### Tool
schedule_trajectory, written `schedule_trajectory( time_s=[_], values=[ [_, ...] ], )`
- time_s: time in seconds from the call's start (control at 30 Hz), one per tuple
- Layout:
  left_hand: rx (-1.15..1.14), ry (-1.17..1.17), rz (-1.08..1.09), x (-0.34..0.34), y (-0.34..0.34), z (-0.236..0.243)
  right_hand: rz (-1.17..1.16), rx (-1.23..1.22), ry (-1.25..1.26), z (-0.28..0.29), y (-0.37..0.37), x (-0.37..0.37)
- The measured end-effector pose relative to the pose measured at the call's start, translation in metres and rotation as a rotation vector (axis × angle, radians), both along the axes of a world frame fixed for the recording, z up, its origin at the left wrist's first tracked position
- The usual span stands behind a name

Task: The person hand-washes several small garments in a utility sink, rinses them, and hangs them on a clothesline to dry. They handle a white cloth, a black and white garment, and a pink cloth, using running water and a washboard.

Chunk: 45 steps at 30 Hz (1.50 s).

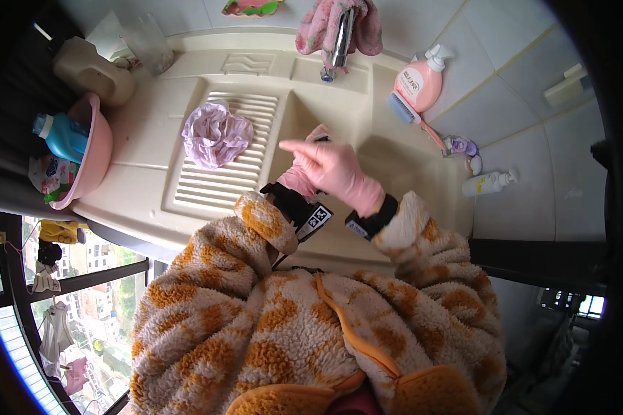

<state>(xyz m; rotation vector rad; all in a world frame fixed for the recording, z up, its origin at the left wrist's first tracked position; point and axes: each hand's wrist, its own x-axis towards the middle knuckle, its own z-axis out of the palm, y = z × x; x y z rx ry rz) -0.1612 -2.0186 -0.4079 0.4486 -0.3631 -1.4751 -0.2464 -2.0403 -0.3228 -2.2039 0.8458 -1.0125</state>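
Over the sink basin point(387, 155) my two hands, in what look like thin pink gloves, cross each other. My right hand point(339, 174) lies on top, its index finger stretched out to the left and the other fingers partly bent. Beneath it is my left hand point(296, 181), mostly covered; only its wrist side and a bit of pink beyond the right knuckles show. Whether its fingers grip anything is hidden. Black bands circle both wrists. To the left, a crumpled pale lilac cloth point(218, 135) rests on the ribbed washboard point(211, 192), apart from both hands.
A chrome faucet point(340, 41) draped with a pink towel point(313, 31) rises behind the basin. Along the right rim are a pink pump bottle point(422, 84), a scrub brush point(401, 107) and a white pump bottle point(488, 182). A pink tub point(93, 155) holds a blue bottle point(66, 138) at left.
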Motion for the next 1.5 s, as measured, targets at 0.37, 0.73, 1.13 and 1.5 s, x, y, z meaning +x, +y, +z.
schedule_trajectory(
  time_s=[0.37,0.73,1.13,1.5],
  values=[
    [0.384,-0.510,-0.299,0.003,0.006,0.035,-0.089,0.150,0.024,-0.040,-0.015,-0.004],
    [-0.136,-0.020,-0.204,0.010,-0.002,0.025,-0.114,-0.011,0.164,-0.024,0.006,0.009],
    [0.422,-0.182,-0.385,0.012,0.004,0.049,-0.251,0.272,-0.047,-0.033,-0.028,-0.008],
    [0.175,0.079,-0.203,0.068,-0.021,0.050,0.394,0.861,0.063,-0.078,-0.003,-0.054]
  ],
)
